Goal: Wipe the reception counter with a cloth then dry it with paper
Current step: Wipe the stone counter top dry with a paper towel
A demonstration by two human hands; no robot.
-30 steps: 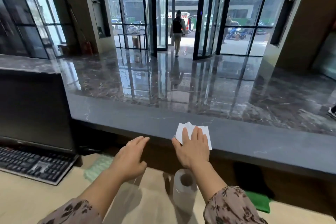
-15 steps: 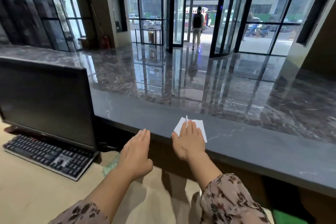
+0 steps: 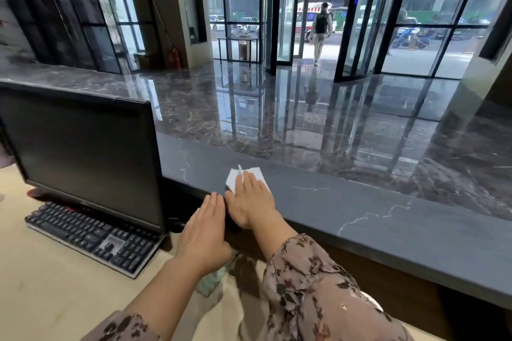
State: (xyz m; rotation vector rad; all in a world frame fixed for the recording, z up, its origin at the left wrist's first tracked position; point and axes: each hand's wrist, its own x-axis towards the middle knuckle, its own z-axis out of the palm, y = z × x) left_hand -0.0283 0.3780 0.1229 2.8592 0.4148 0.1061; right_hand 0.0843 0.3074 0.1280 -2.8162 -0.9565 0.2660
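Note:
A folded white paper sheet (image 3: 259, 175) lies on the dark grey reception counter (image 3: 360, 213). My right hand (image 3: 249, 202) presses flat on the paper with straight fingers. My left hand (image 3: 206, 232) hovers beside it, just left and below the counter's near edge, fingers straight and together, holding nothing. A pale green cloth (image 3: 212, 281) shows partly under my left wrist on the lower desk.
A black monitor (image 3: 80, 152) and black keyboard (image 3: 91, 235) stand on the beige lower desk (image 3: 41, 299) at the left. Beyond the counter lies a glossy marble floor, with glass doors and a person walking out.
My right hand has slid the paper leftward along the counter toward the monitor. My left hand has followed alongside it. The paper roll seen earlier is out of view.

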